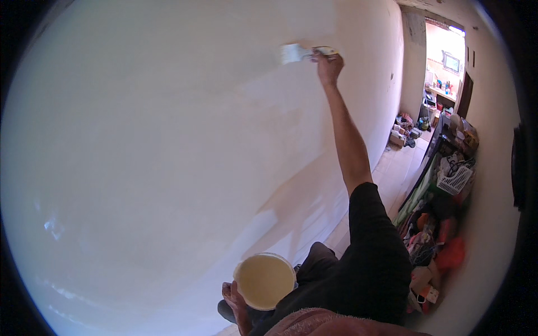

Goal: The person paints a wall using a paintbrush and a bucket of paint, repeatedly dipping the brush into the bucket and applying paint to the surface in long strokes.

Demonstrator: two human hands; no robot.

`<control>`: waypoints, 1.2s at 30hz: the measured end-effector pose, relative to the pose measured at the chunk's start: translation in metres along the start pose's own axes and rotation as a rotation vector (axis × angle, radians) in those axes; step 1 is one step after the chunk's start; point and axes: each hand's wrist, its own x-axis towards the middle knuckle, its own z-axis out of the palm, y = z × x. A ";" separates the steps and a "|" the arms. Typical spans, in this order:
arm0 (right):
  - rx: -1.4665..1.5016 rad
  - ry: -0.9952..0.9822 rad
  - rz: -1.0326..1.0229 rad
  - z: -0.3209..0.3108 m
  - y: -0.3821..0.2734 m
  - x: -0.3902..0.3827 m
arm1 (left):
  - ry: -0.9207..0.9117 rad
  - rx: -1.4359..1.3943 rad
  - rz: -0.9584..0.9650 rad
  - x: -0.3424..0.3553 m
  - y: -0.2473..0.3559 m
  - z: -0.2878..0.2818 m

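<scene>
The wall (168,140) looks smooth and mostly matt — with glossy patches toward eight o'clock. At six, the bucket (295,275) appears to be smooth plastic; at four, the black sleeve (374,218) is matt cloth. Near three, the openwork basket (455,180) looks like plastic — the floor tiles (400,168) smooth.

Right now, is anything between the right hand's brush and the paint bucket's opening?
Nothing visible: only wall shows between the brush in the right hand and the open bucket. The left hand is at the bucket's left side, clear of its opening.
</scene>
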 end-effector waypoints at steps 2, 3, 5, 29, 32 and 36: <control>0.163 0.133 0.120 -0.014 0.017 0.024 | 0.002 0.049 0.061 0.001 -0.006 0.001; -0.044 0.223 -0.005 -0.034 0.032 0.053 | -0.019 0.082 0.138 0.008 -0.016 0.009; -0.260 0.251 -0.058 -0.053 0.026 0.058 | -0.026 0.124 0.166 0.004 -0.018 0.006; 0.005 -1.967 0.353 -0.105 -0.211 -0.450 | -0.006 0.097 -0.217 -0.010 0.050 -0.004; -0.055 -1.988 0.342 -0.110 -0.209 -0.461 | 0.021 0.052 -0.222 -0.010 0.045 -0.001; -0.063 -2.000 0.270 -0.112 -0.208 -0.465 | 0.014 0.092 -0.215 -0.008 0.050 -0.001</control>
